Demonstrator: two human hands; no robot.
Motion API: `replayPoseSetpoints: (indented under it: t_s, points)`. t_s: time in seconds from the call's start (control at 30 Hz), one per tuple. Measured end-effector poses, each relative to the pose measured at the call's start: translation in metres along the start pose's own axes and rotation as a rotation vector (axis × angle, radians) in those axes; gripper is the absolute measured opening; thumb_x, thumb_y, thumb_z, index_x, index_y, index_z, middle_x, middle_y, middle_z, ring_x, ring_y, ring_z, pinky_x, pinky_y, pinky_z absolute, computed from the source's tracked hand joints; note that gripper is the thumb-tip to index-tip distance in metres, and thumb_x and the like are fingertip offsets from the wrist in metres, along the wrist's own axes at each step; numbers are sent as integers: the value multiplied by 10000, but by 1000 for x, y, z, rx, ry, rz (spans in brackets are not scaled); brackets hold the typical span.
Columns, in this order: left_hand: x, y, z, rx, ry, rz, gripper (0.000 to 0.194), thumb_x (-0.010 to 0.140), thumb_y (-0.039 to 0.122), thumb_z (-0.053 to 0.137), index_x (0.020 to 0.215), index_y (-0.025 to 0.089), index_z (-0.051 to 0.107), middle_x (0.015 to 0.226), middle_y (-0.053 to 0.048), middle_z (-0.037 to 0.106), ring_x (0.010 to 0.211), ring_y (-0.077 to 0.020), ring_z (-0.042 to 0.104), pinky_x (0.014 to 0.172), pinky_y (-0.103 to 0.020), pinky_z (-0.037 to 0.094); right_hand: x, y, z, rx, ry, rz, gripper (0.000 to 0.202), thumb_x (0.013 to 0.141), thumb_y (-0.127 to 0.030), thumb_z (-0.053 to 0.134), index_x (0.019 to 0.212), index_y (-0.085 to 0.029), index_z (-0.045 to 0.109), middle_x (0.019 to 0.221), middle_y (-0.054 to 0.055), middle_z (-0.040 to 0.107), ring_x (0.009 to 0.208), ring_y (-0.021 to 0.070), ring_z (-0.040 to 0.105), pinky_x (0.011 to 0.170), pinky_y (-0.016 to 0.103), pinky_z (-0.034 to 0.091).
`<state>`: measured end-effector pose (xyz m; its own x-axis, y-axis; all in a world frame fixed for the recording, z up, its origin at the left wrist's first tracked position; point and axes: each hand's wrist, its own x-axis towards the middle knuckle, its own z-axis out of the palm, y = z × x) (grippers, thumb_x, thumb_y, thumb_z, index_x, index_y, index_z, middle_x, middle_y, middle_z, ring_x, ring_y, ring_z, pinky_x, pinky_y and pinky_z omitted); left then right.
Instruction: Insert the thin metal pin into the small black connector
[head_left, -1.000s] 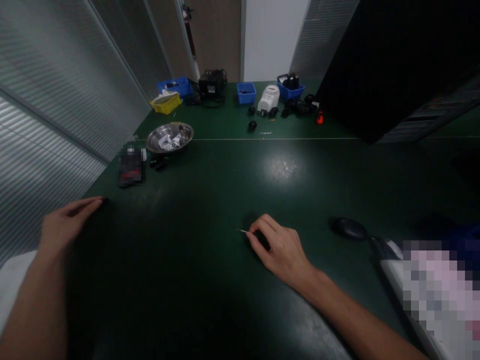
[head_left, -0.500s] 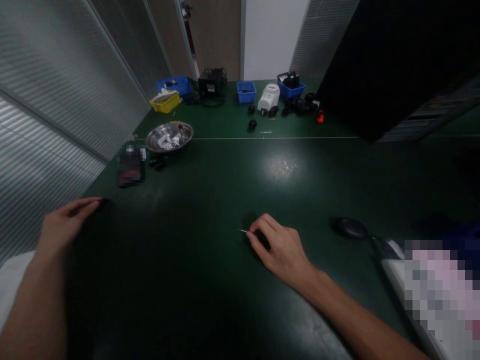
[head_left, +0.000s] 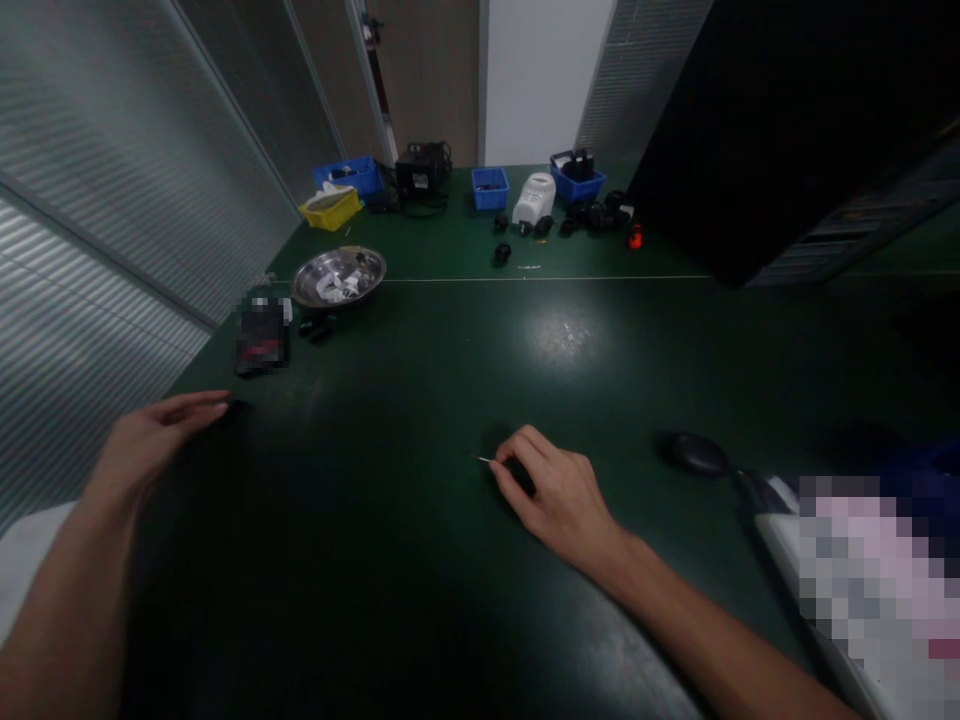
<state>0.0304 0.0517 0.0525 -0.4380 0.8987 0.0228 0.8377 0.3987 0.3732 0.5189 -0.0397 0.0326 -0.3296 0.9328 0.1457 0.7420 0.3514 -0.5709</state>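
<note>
Thumb and index finger of my right hand [head_left: 551, 490] pinch a thin, pale, needle-like piece [head_left: 481, 458] low over the dark green table [head_left: 375, 400]. Its tip points left. On the left, my left hand [head_left: 161, 435] has its thumb and fingers pressed together. Something small and dark shows at those fingertips, too dim to make out. Beyond my left hand lies a dark, blurred-out object [head_left: 261, 338], with small black pieces [head_left: 316, 326] beside it.
A metal bowl [head_left: 307, 295] holds white scraps. At the back stand blue bins [head_left: 490, 198], a yellow bin [head_left: 334, 215], a black device [head_left: 421, 172] and a white device [head_left: 535, 200]. A black mouse [head_left: 697, 454] lies at the right.
My left hand has moved right, farther over the table, with its fingers pressed together. My right hand keeps its pinch on the thin piece, nearly unmoved. The view has shifted slightly.
</note>
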Motion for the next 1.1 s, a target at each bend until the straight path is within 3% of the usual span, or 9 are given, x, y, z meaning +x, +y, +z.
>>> replayPoseSetpoints:
  t_s: [0.1,0.2,0.3,0.37,0.57,0.63,0.73,1.1]
  points:
    - [-40,52,22,-206,-390,124,410,862,551,712,1176,289,752,1186,15,755,1063,-222,683,943,-343,516,1,0,0,1,1,1,178,1043,-342,504,1011,-213,622,980,12,636,681,113,572,588,264,363]
    - [-88,123,52,-335,-674,498,308,910,520,666,1100,309,785,1171,-10,746,1063,-221,672,944,-347,501,0,-1,1,-7,24,-1,172,1034,-339,512,993,-214,623,966,12,640,682,116,576,596,265,363]
    - [-121,177,79,-402,-726,765,210,940,420,656,1005,286,803,1071,-29,760,1002,-211,660,982,-390,453,-2,-2,2,-27,57,-2,171,1025,-340,520,974,-213,623,950,14,644,677,117,581,608,265,372]
    - [-132,195,91,-402,-702,836,179,947,386,658,977,283,801,1044,-21,764,986,-209,652,1021,-429,406,-3,-2,2,-52,74,0,173,1021,-336,519,967,-210,625,943,19,647,683,120,589,612,266,375]
    - [-141,192,94,-462,-633,903,251,1025,342,553,1180,287,743,1119,-27,754,1014,-196,645,960,-403,414,-4,-3,4,-112,89,16,171,1026,-328,513,965,-214,625,950,17,653,693,126,599,598,272,355]
    - [-144,189,93,-478,-634,913,264,1001,332,600,1230,270,716,1153,-43,738,1029,-199,642,967,-396,430,-4,-3,5,-111,93,24,181,1034,-326,502,966,-213,625,945,19,653,690,125,599,592,270,350]
    - [-147,186,94,-494,-645,928,250,958,304,672,1198,258,724,1147,-49,721,1055,-203,639,982,-382,453,-4,-3,5,-103,79,25,197,1044,-317,483,962,-213,628,926,24,654,688,128,606,584,273,347]
    - [-150,185,96,-537,-671,890,235,957,230,664,1181,241,735,1112,-51,714,1033,-183,660,925,-329,533,-3,0,5,-40,21,19,163,1037,-288,491,970,-223,625,909,22,653,686,130,613,586,284,381]
